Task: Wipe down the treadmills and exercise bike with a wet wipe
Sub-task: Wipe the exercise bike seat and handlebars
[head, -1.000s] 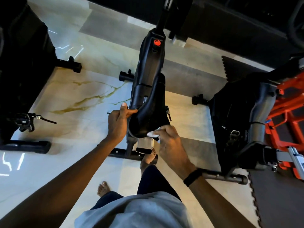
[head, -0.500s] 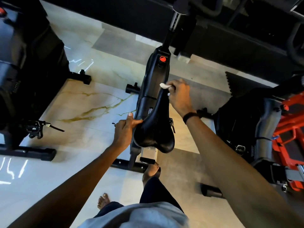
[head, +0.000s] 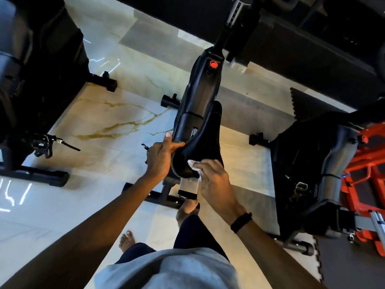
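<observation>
A black exercise bike (head: 200, 97) stands on the marble floor straight below me, with a red knob (head: 213, 64) on its frame. Its black saddle (head: 203, 142) points away from me. My left hand (head: 160, 157) grips the saddle's left edge, thumb on top. My right hand (head: 214, 180) holds a white wet wipe (head: 192, 164) and presses it on the rear right of the saddle. Most of the wipe is hidden under my fingers.
A second black bike (head: 316, 174) stands to the right, with red equipment (head: 366, 184) beyond it. Another dark machine (head: 37, 69) fills the left side, its pedal (head: 43, 142) sticking out. Dark foam mats (head: 312, 105) lie at the right. My bare feet stand behind the bike's base bar (head: 158, 197).
My right hand with the wipe has come back from the saddle's nose to its rear. The left hand has kept its grip on the saddle's left edge.
</observation>
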